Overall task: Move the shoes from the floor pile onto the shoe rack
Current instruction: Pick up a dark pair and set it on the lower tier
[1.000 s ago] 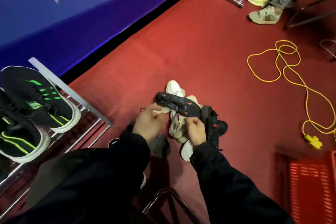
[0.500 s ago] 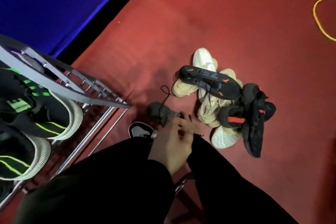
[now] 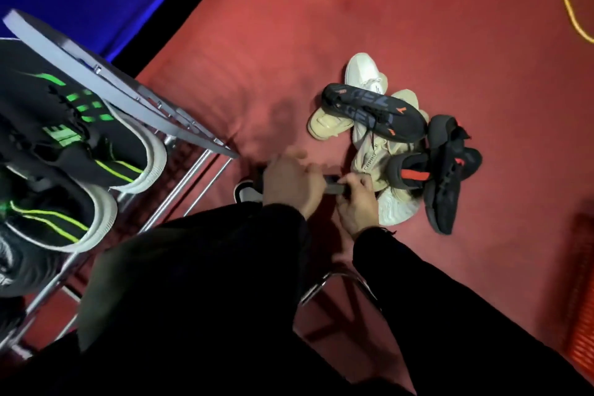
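both hands [image 3: 321, 190] grip dark shoe [image 3: 334, 189] | between rack edge [image 3: 205, 138] and pile [image 3: 398, 145] | open carpet [image 3: 321, 26] beyond

Black sneakers [image 3: 67, 138] with neon-green stripes and white soles. Red carpet [image 3: 321, 26]; a yellow cord [image 3: 573, 14]. Cream shoes [image 3: 366, 74] among black ones with orange marks [image 3: 446, 170].

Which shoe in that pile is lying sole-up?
The black shoe on top of the pile, across the cream ones; its dark sole with orange marks faces up, unlike the others.

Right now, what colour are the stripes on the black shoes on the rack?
Bright green, on the black shoes with white soles; the head view shows them.
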